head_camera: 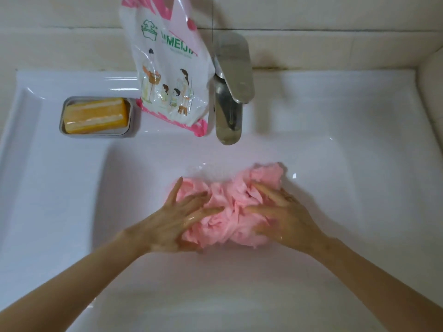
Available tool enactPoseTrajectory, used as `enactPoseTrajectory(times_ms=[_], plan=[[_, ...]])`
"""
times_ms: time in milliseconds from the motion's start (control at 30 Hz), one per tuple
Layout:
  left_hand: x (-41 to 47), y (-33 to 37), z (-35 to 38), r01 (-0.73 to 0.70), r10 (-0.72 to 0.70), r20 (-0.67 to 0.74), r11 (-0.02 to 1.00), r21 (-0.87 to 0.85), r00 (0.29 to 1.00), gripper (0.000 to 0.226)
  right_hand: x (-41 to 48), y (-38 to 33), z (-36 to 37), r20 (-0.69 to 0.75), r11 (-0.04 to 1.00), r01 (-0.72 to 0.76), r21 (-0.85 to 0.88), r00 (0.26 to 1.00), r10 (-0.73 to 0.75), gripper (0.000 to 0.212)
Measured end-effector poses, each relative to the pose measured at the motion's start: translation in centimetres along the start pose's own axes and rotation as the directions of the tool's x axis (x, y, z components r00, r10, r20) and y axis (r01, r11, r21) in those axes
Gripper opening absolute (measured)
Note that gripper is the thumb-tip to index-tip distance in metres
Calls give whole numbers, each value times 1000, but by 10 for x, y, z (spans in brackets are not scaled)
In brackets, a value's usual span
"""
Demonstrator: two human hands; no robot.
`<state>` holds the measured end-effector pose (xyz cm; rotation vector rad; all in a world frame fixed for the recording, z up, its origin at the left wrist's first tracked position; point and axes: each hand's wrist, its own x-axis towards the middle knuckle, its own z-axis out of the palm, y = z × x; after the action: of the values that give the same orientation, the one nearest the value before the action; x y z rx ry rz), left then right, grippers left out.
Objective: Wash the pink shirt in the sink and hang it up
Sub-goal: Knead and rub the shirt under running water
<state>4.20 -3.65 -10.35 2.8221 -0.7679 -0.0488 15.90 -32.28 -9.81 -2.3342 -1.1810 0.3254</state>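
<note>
The pink shirt [230,207] lies wet and bunched up in the middle of the white sink [134,188], below the spout. My left hand [177,219] presses on the shirt's left side with fingers spread and nearly straight. My right hand [285,216] rests on the shirt's right side, fingers stretched over the cloth. Both hands look wet. Part of the shirt is hidden under my palms.
A metal faucet [230,92] stands at the back centre; no water stream shows. A white and pink plastic bag [167,68] leans beside it. An orange soap bar [96,116] lies in a metal dish [133,121] on the left ledge. Tiled wall behind.
</note>
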Motion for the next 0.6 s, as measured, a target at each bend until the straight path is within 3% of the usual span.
enactPoseTrajectory(times_ms=[33, 67, 100, 133, 167, 200, 233, 267, 367, 467, 533, 600], plan=[[-4, 4, -7, 42, -44, -63, 998, -42, 997, 76, -6, -3, -3, -143, 994, -95, 45, 985, 101, 36], [-6, 6, -7, 166, -179, -142, 981, -101, 974, 66, -8, -7, -5, -294, 964, -241, 108, 919, 263, 38], [-5, 10, -7, 371, -411, -211, 905, -207, 887, 60, -4, -10, -7, -368, 892, -404, 202, 813, 452, 47], [0, 11, -5, 592, -682, -196, 717, -367, 705, 62, 4, -12, -6, -341, 786, -536, 308, 709, 618, 59], [8, 13, -1, 740, -885, -48, 416, -528, 463, 68, 15, -12, -3, -246, 678, -622, 393, 639, 729, 68], [17, 14, 6, 770, -949, 179, 92, -632, 261, 72, 27, -11, 3, -154, 609, -668, 427, 610, 777, 72], [28, 16, 12, 725, -910, 385, -161, -670, 153, 71, 40, -13, 9, -89, 580, -689, 434, 608, 789, 73], [39, 17, 18, 662, -851, 507, -302, -686, 137, 65, 52, -17, 16, -22, 541, -702, 463, 601, 799, 72], [71, 14, 20, 454, -740, 623, -478, -752, 254, 44, 80, -27, 30, 274, 293, -714, 636, 564, 779, 61], [85, 12, 5, 359, -704, 620, -511, -781, 346, 23, 88, -33, 18, 416, 93, -582, 808, 676, 609, 57], [80, 16, -10, 328, -755, 510, -398, -856, 413, 14, 84, -39, 0, 394, 122, -543, 831, 728, 561, 41], [70, 32, -25, 302, -759, 383, -254, -919, 527, 22, 71, -46, -9, 243, 343, -491, 801, 791, 562, 26]])
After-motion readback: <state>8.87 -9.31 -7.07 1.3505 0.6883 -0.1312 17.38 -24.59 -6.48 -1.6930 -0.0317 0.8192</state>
